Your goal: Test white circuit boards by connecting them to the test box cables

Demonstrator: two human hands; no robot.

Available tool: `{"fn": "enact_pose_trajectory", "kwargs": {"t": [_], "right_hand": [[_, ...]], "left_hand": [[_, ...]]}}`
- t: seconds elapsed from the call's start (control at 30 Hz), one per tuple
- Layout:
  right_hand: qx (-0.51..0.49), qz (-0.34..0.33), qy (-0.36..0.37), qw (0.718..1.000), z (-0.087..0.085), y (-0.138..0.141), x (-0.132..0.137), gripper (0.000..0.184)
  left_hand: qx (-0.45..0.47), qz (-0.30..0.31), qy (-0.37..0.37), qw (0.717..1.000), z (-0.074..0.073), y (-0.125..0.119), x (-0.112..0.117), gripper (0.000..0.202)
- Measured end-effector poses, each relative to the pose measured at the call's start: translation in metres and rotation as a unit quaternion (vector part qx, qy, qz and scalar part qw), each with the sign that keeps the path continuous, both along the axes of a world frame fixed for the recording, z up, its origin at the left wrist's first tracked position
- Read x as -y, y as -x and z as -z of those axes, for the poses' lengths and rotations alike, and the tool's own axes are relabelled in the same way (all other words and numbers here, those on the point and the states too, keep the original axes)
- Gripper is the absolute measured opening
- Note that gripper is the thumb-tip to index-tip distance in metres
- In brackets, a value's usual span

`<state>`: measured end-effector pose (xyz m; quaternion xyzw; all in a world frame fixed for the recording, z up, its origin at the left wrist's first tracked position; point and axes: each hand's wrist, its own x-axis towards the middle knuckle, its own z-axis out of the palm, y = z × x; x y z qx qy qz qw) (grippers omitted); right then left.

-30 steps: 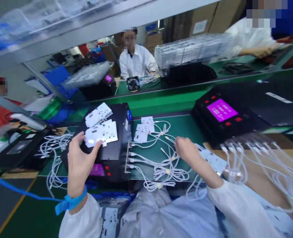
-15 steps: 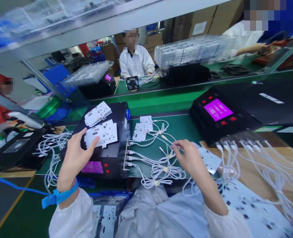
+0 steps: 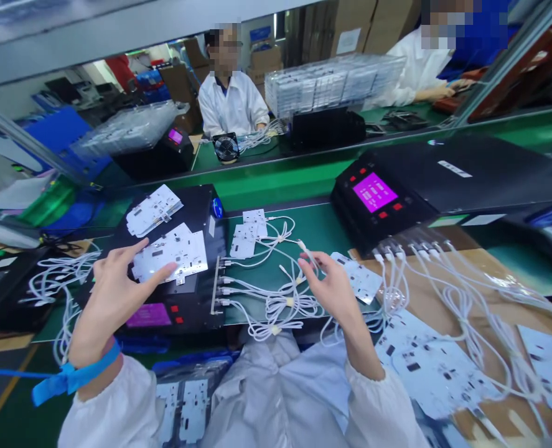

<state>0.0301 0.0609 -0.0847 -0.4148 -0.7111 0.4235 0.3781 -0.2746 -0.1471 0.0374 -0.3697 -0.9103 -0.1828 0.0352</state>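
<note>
My left hand [image 3: 112, 298] is open with fingers spread, its thumb and forefinger resting at the edge of a white circuit panel [image 3: 173, 256]. That panel lies on top of a black tester box [image 3: 189, 292] with a magenta display. My right hand [image 3: 332, 287] is pinched on the plug end of a white cable [image 3: 304, 249], just above a green mat [image 3: 332, 230]. A bundle of white cables [image 3: 280, 306] runs from the box's side ports to under this hand. Another white panel [image 3: 362, 280] lies just right of my right hand.
A second tester [image 3: 373, 194] with a magenta screen stands at right, with several white cables [image 3: 448, 286] fanning out. More white panels lie on the box [image 3: 153, 209], the mat [image 3: 248, 233] and the brown bench [image 3: 425, 367]. People in white coats [image 3: 231, 106] work across the green conveyor.
My right hand has drawn back toward me and left, pinching a cable end. My left hand stays at the panel's edge. The view has shifted right and down.
</note>
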Motion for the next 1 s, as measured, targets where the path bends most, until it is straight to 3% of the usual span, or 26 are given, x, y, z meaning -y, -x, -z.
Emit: {"fn": "enact_pose_trajectory", "kwargs": {"t": [0.23, 0.53, 0.67, 0.83, 1.0], "right_hand": [[0.057, -0.127, -0.002, 0.990, -0.005, 0.022, 0.013, 0.041], [0.031, -0.148, -0.004, 0.989, -0.004, 0.019, 0.012, 0.041], [0.014, -0.163, -0.004, 0.987, -0.006, 0.021, 0.013, 0.039], [-0.058, -0.177, 0.045, 0.982, -0.009, 0.021, 0.026, 0.044], [-0.204, -0.105, 0.138, 0.964, -0.009, 0.018, 0.035, 0.053]], "left_hand": [[0.056, -0.040, 0.005, 0.998, -0.006, 0.004, -0.013, 0.105], [0.141, -0.063, -0.060, 0.986, -0.016, -0.008, -0.016, 0.096], [0.224, -0.006, -0.150, 0.963, -0.014, -0.017, -0.021, 0.107], [0.221, 0.086, -0.247, 0.940, -0.007, -0.058, -0.041, 0.098], [0.156, 0.158, -0.198, 0.955, 0.011, -0.116, -0.074, 0.066]]}}
